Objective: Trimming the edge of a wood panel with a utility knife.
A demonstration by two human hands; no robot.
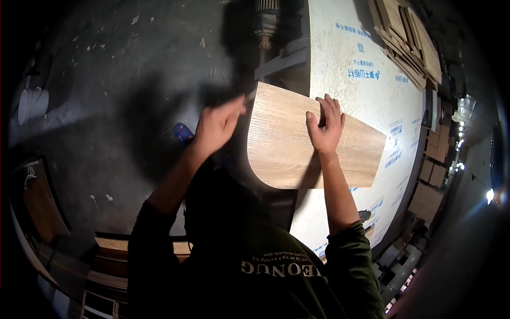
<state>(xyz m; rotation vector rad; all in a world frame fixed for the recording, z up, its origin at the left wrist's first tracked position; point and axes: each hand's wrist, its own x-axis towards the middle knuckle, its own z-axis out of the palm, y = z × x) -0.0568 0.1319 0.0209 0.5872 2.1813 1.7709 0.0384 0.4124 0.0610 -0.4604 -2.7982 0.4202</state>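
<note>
A light wood-grain panel (284, 143) with one rounded corner lies on a white work table (366, 95), its left part reaching past the table's edge. My right hand (325, 125) rests flat on the panel, fingers spread. My left hand (218, 125) is at the panel's left edge near its upper corner; it is blurred, and what it holds, if anything, is not clear. Both forearms come up from the lower edge in dark green sleeves.
A machine spindle (265, 21) stands at the table's far left edge. Stacked wooden pieces (406, 37) lie at the table's far right. A blue shoe (182, 133) shows on the dark concrete floor. More boards (114, 255) lie at lower left, and white buckets (31, 103) stand far left.
</note>
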